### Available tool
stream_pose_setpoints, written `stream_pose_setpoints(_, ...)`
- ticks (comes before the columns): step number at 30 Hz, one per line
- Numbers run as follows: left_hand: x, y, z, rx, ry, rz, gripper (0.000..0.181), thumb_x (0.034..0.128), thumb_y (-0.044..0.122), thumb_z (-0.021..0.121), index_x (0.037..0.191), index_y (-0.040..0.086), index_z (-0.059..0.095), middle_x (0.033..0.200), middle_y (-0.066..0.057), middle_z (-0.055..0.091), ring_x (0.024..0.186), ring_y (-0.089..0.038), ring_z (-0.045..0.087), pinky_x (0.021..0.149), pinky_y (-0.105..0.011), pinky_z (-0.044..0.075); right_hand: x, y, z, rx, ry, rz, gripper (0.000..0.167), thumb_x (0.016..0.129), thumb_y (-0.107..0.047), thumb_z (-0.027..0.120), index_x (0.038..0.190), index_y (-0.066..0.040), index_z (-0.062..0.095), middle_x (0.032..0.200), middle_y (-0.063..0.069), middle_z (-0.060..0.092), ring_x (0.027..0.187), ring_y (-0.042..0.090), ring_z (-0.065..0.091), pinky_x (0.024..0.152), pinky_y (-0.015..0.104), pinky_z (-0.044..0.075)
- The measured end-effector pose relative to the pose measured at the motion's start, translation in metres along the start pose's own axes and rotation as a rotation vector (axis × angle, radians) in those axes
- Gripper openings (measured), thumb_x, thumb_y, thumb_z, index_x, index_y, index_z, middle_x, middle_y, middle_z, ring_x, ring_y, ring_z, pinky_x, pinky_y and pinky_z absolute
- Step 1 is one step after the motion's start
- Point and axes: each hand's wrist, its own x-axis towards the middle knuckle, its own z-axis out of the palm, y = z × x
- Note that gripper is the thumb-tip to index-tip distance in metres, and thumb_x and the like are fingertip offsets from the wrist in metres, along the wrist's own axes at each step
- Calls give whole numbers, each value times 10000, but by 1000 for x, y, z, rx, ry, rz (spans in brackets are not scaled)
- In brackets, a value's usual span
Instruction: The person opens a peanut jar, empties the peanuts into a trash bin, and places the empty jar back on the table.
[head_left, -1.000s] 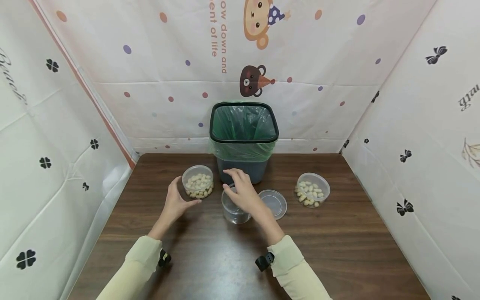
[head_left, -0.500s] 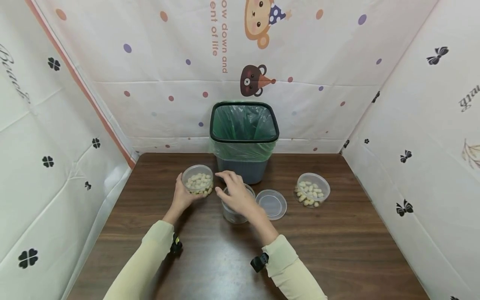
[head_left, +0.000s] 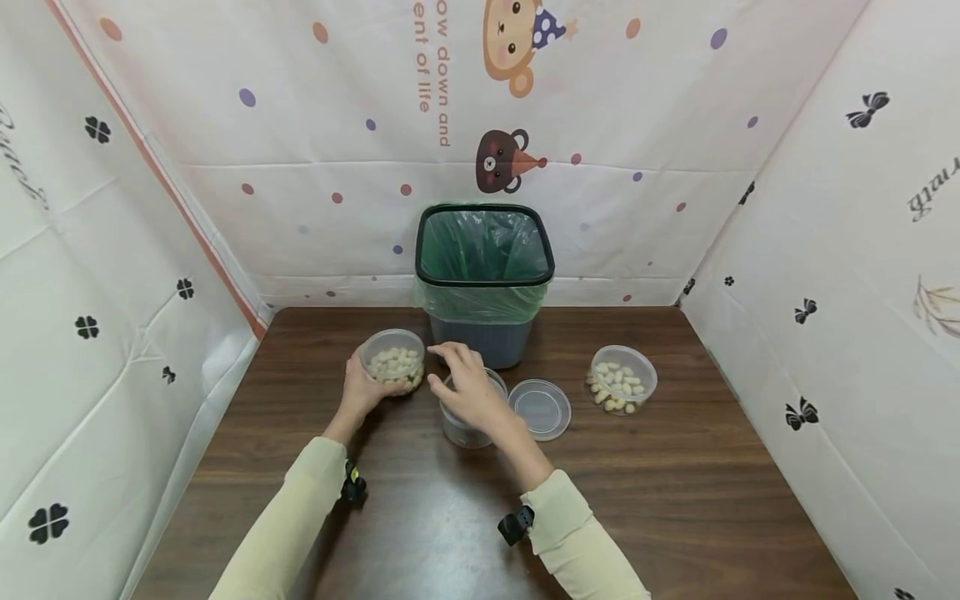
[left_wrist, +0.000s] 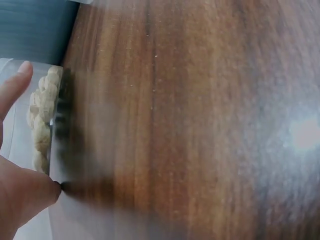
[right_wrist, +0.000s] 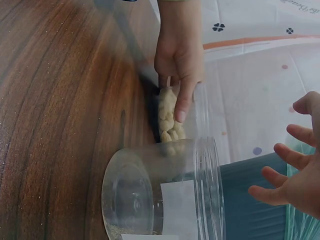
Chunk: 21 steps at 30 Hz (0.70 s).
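My left hand point(head_left: 360, 390) holds a round clear plastic tub of unshelled peanuts point(head_left: 395, 360), which stands on the table left of the bin. Thumb and fingers go round its sides; in the left wrist view, the peanuts point(left_wrist: 45, 102) show through the wall. My right hand point(head_left: 474, 390) hovers over a clear plastic jar point(head_left: 467, 435), fingers spread and holding nothing. The right wrist view shows that jar point(right_wrist: 135, 185) upright, with white labels and fine crumbs at its bottom. Beside it lies a clear round lid point(head_left: 542, 409).
A grey bin point(head_left: 483, 337) with a green liner stands at the back middle, close behind the jar. Another clear tub of peanuts point(head_left: 621, 381) sits to the right. Patterned cloth walls point(head_left: 315, 233) enclose the brown wooden table point(head_left: 675, 483) at back and sides.
My left hand has closed in from the left and taken hold of the peanut tub. The right hand has shifted slightly left above the jar, still spread.
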Motion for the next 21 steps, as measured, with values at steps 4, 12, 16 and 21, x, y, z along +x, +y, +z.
stream_pose_setpoints(4,0,4,-2,19,13,-4,1174,653,220,978,1561,69,249,1527,-231,229,1373,-434,282,1134,-600,296,1,-1,0,-1,4,6,466,1051,-270,529,1486,-112,478,1483,130,447,1392,356,382,1129,526,363)
stream_pose_setpoints(12,1,7,0,-142,-40,12,1172,689,108,944,1520,82,118,1534,-241,277,1355,-392,376,1144,-524,315,1,-3,0,8,0,15,471,1053,-279,529,1493,-118,472,1486,123,444,1399,355,375,1136,534,352)
stream_pose_setpoints(16,1,10,0,-167,-53,-6,1148,695,125,943,1527,100,152,1488,-224,336,1310,-380,427,1105,-536,367,2,-3,1,15,4,-2,472,1052,-262,535,1489,-92,477,1473,130,452,1392,345,382,1131,531,355)
stream_pose_setpoints(21,-2,20,-2,-159,-21,99,1168,658,136,965,1569,107,236,1500,-179,354,1293,-355,442,1092,-533,381,2,-2,0,41,13,-12,474,1047,-249,542,1483,-75,479,1475,136,449,1386,362,380,1124,543,357)
